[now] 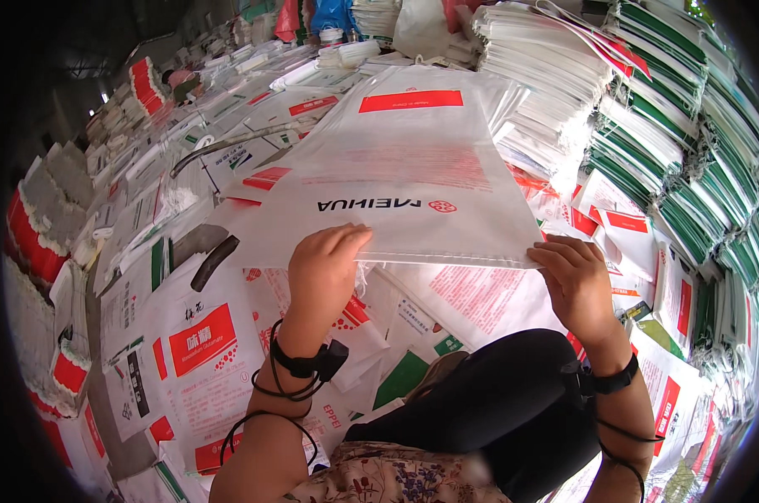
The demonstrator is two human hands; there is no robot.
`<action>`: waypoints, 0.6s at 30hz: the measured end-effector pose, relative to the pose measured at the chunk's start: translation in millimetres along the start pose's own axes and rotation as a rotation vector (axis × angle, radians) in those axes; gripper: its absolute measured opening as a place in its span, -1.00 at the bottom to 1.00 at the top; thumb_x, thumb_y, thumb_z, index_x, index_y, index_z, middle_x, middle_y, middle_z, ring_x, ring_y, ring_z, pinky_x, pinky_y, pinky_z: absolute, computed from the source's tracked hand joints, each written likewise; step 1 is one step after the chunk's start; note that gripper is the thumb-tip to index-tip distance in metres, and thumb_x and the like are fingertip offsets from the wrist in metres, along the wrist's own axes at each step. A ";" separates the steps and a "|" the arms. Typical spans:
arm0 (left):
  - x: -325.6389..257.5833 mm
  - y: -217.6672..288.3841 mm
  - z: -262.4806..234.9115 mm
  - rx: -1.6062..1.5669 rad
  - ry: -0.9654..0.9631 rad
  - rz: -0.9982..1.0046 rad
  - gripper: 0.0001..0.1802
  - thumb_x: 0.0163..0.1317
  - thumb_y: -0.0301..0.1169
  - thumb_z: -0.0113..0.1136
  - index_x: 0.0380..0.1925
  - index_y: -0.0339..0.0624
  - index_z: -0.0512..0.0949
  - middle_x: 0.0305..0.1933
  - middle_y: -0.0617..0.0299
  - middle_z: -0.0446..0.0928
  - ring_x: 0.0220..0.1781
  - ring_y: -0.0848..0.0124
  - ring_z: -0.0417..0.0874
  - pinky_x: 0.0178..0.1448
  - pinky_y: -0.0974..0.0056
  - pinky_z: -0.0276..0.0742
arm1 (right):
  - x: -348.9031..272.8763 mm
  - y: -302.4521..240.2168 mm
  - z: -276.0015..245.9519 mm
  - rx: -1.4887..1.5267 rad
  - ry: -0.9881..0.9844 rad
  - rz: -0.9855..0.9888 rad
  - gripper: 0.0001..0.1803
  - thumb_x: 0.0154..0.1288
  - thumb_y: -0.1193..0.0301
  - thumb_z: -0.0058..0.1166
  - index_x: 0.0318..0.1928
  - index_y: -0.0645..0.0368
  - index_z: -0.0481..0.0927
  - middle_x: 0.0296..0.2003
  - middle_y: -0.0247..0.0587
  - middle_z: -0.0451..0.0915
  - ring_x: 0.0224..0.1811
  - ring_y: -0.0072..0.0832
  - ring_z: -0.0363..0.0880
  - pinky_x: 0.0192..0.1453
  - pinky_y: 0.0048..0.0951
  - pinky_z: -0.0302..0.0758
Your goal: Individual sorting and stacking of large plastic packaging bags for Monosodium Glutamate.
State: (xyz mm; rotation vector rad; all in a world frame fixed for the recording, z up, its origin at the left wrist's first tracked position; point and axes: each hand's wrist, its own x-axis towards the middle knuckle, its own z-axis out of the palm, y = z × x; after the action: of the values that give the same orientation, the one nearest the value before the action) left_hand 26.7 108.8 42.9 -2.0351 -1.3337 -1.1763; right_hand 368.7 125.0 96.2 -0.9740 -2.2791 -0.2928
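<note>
A large white woven sack (396,168) with a red printed band and black lettering is spread out flat in front of me. Its stitched near edge faces me. My left hand (327,260) lies on that edge toward its left part, fingers closed over it. At the right corner my right hand (570,277) pinches the edge between thumb and fingers. The sack's near edge is lifted over other printed sacks beneath. Both wrists wear black bands with cables.
Printed sacks (203,360) lie scattered around my bent leg (471,390). Tall stacks of folded white sacks (547,75) and green-and-white sacks (656,126) rise at the right. Red-and-white bundles (40,226) stand at the left. A dark curved strip (214,262) lies left of me.
</note>
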 end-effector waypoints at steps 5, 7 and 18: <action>21.2 30.1 6.1 -0.046 -0.082 0.044 -0.65 -0.15 -0.61 0.23 -0.25 -0.12 0.66 -0.29 0.21 0.64 -0.20 0.20 0.63 -0.02 0.16 0.57 | 10.6 -20.2 -4.3 -0.255 -0.038 -0.111 -0.53 0.18 0.47 0.09 0.16 0.09 0.53 0.02 -0.20 0.62 0.07 -0.26 0.58 0.07 -0.28 0.47; 40.4 43.0 8.0 -0.065 -0.079 0.097 -0.65 -0.16 -0.59 0.24 -0.27 -0.10 0.67 -0.32 0.23 0.62 -0.20 0.21 0.60 -0.01 0.13 0.56 | 15.5 -22.4 4.1 -0.260 -0.042 -0.166 -0.48 0.19 0.45 0.04 0.22 0.08 0.48 -0.02 -0.22 0.63 -0.06 -0.34 0.62 -0.04 -0.33 0.52; 50.7 102.6 39.6 -0.249 0.124 0.238 -0.67 0.09 -0.55 0.29 -0.09 -0.11 0.61 0.13 0.18 0.52 0.25 0.13 0.45 0.35 0.06 0.30 | 85.9 72.8 -48.5 0.241 0.147 0.503 -0.70 0.34 0.25 0.05 -0.23 0.29 0.58 -0.44 0.18 0.59 -0.34 0.06 0.59 -0.21 -0.13 0.48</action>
State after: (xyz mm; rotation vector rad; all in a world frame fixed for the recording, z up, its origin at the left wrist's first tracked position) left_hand 143.7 119.0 72.7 -2.1777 -0.8943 -1.3866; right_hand 398.1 204.4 185.0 -1.3023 -1.8107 0.1201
